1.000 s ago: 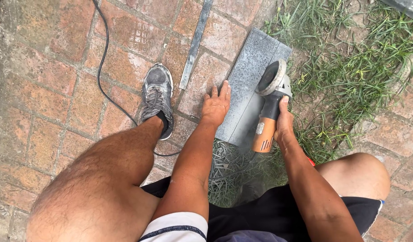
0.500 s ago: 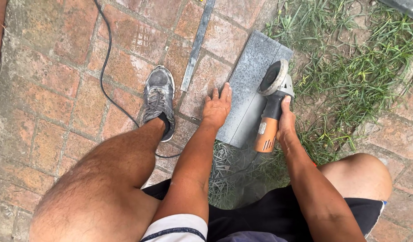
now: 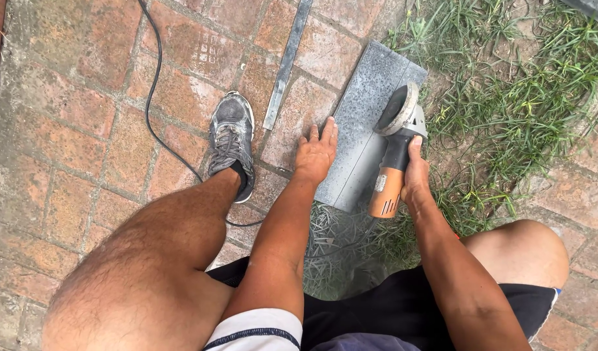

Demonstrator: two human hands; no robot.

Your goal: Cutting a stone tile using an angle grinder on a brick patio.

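Little has moved since prior frame: grinder head sits a touch farther along slab. Grey granite slab lies across brick paving and grass, centre-far. Orange angle grinder on slab's right edge. R hand clenched round grinder body. L hand flat, fingers spread, pressing slab's left edge.

bare brick left of the stone slab, metal strip and cord crossing it
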